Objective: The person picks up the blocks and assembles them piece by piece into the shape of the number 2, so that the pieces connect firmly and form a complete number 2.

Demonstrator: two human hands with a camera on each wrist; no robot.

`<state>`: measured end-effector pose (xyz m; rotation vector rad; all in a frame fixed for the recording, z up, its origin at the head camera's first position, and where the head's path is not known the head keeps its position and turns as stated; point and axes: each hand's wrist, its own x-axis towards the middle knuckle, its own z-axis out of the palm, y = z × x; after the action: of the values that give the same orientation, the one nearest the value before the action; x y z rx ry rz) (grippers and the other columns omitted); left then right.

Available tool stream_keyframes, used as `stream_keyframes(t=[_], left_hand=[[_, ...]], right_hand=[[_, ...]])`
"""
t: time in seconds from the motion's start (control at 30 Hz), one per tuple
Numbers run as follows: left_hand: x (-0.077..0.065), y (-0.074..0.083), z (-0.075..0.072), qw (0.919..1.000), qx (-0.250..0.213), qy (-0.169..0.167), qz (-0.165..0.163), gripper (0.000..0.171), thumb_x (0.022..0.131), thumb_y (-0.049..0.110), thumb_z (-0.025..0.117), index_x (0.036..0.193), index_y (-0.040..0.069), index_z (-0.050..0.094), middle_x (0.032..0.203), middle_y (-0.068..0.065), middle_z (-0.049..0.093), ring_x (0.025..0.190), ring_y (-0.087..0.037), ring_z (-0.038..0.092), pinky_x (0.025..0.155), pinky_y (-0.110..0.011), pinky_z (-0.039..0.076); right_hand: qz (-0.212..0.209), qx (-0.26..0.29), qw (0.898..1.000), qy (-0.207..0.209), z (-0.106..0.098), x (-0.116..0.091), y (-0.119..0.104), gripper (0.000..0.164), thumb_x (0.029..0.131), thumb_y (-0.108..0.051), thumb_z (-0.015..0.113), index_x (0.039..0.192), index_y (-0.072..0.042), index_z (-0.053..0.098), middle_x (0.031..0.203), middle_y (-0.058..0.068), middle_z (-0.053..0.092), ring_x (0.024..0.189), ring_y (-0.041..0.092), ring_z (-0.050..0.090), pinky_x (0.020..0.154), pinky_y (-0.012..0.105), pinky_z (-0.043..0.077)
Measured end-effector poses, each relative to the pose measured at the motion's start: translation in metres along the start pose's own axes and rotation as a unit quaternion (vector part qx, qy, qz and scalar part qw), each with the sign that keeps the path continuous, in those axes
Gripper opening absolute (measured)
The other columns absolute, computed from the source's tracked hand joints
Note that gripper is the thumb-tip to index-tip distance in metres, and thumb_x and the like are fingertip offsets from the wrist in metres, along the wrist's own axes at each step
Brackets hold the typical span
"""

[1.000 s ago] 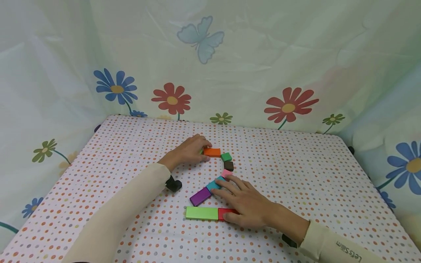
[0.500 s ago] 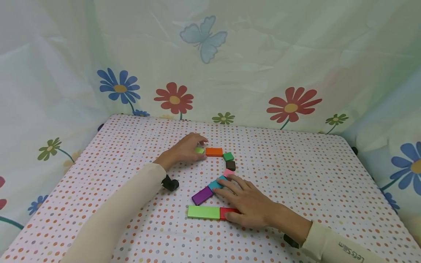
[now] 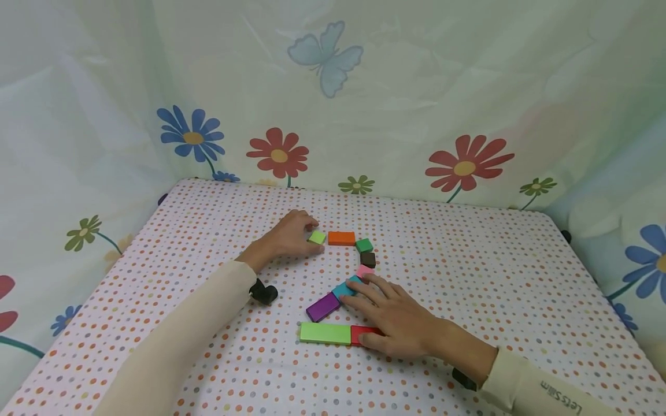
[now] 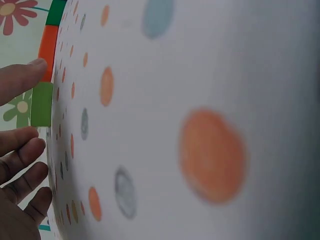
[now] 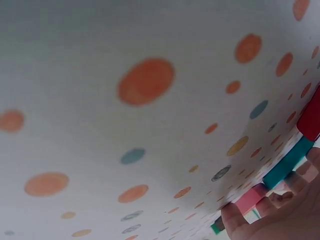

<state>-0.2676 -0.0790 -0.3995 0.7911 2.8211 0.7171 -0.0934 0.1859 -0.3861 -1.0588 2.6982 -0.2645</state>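
Observation:
My left hand is around the left end of a small light-green block, thumb and fingers spread apart. In the left wrist view, space shows between the fingertips and that block. A narrow gap separates it from an orange block. Green, dark brown and pink blocks curve down from there. Blue and purple blocks slant below them. My right hand rests with extended fingers at the blue block and thumb on a red block, partly covering both.
A long light-green block lies end to end with the red one. The dotted tablecloth spreads around the blocks. A flowered curtain hangs behind the table and at both sides. Dark wrist cameras sit under both wrists.
My left hand has drawn back left from the orange block, and the small light-green block has come into sight. My right hand stays at its blocks. The head view has shifted slightly.

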Motion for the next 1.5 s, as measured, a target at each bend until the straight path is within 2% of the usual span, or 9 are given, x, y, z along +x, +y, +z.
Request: stream_keyframes(t=[0.17,0.43,0.7,0.93,1.27,1.5], left_hand=[[-0.002,-0.003,-0.002,0.9998,-0.019,0.0,0.007,0.057,0.081,0.04,0.081,0.127,0.006,0.068,0.109,-0.003,0.063,0.107,-0.021,0.053,0.098,-0.041,0.046],[-0.004,-0.011,-0.002,0.9992,-0.026,-0.011,0.029,0.043,0.087,0.025,0.079,0.125,0.006,0.07,0.106,-0.001,0.065,0.106,-0.02,0.053,0.098,-0.04,0.045],[-0.007,-0.011,-0.006,0.9983,-0.052,-0.007,0.027,0.029,0.088,0.017,0.077,0.115,0.007,0.073,0.101,0.0,0.066,0.102,-0.019,0.052,0.095,-0.039,0.044],[-0.012,-0.011,-0.008,0.9977,-0.058,-0.002,0.036,0.026,0.087,0.019,0.079,0.11,0.008,0.075,0.099,0.0,0.068,0.101,-0.018,0.055,0.097,-0.041,0.043],[-0.016,-0.01,-0.006,0.9968,-0.06,0.012,0.052,0.03,0.086,0.026,0.081,0.109,0.007,0.078,0.1,0.0,0.068,0.098,-0.015,0.059,0.088,-0.035,0.048],[-0.017,-0.005,-0.005,0.9975,-0.052,0.016,0.046,0.033,0.084,0.028,0.084,0.108,0.006,0.079,0.1,0.0,0.069,0.096,-0.015,0.06,0.087,-0.034,0.05]], right_hand=[[0.001,-0.002,1.0,0.001,0.0,0.0,0.001,0.066,0.102,-0.052,0.044,0.162,-0.027,0.028,0.169,0.001,0.019,0.156,0.033,0.008,0.119,0.062,0.019],[-0.002,-0.003,1.0,0.004,0.0,0.0,0.0,0.066,0.102,-0.05,0.046,0.162,-0.027,0.028,0.169,0.002,0.02,0.155,0.034,0.009,0.119,0.062,0.019],[-0.005,-0.005,1.0,0.008,0.001,0.001,0.0,0.067,0.102,-0.05,0.046,0.162,-0.026,0.028,0.169,0.002,0.02,0.155,0.034,0.01,0.119,0.063,0.019],[-0.002,-0.003,1.0,0.002,0.001,0.001,0.001,0.067,0.103,-0.051,0.045,0.162,-0.026,0.027,0.169,0.001,0.018,0.156,0.033,0.008,0.119,0.062,0.018],[-0.001,-0.005,1.0,0.004,0.003,0.0,0.001,0.067,0.103,-0.052,0.045,0.162,-0.028,0.026,0.17,0.001,0.017,0.156,0.033,0.007,0.12,0.062,0.018],[0.0,-0.005,1.0,0.006,0.004,0.0,0.002,0.067,0.103,-0.052,0.045,0.162,-0.028,0.026,0.17,0.0,0.017,0.156,0.032,0.007,0.119,0.062,0.018]])
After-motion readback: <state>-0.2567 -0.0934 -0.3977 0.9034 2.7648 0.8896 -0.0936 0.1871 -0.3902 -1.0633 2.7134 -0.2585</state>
